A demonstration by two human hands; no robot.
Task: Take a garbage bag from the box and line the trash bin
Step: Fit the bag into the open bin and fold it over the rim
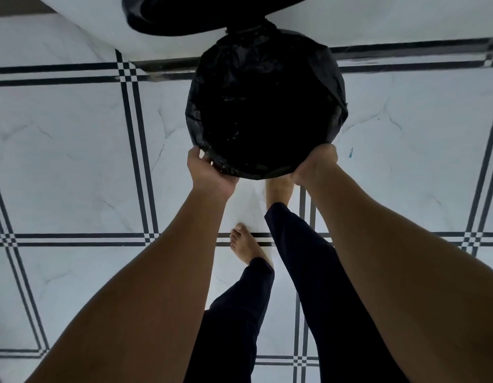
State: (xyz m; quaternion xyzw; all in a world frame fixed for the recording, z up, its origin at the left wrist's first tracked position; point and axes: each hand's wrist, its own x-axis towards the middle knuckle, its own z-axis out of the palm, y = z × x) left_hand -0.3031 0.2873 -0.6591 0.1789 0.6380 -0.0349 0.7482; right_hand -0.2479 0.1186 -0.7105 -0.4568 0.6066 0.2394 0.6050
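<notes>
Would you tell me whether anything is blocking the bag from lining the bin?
Nothing visible does: the black garbage bag already drapes over the bin's mouth, with left hand and right hand at its near rim.

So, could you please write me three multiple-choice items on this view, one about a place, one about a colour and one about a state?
1. Where do the two hands grip the garbage bag?
A. At the far side of the rim
B. At the near side of the rim
C. At the bottom of the bin

2. What colour is the bag?
A. White
B. Blue
C. Black

3. What state is the trash bin in?
A. Bag spread over its opening
B. Bare, with no bag
C. Lying on its side

Answers:
1 B: the left hand and right hand hold the rim edge nearest the person.
2 C: the garbage bag is glossy black against the pale floor tiles.
3 A: black film covers the trash bin rim all round.
</notes>
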